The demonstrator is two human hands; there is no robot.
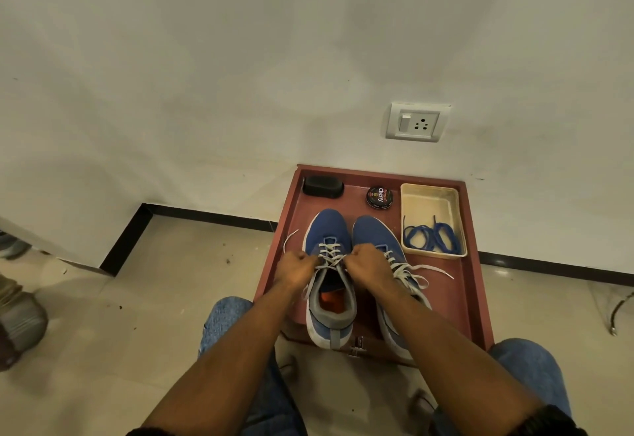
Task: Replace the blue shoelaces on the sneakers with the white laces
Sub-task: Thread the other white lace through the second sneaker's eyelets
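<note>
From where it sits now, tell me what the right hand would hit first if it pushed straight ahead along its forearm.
Probably the toe of the left blue sneaker: the right hand points forward and slightly left over its white laces. Depth is unclear.

I have a single view, from a wide-angle camera on the head, looking forward and steeply down. It sits close above both forearms, which reach away from me to the red tray [475, 284] at frame centre. The wall [240, 58] fills the upper half, and the floor [144, 298] spreads below left.
</note>
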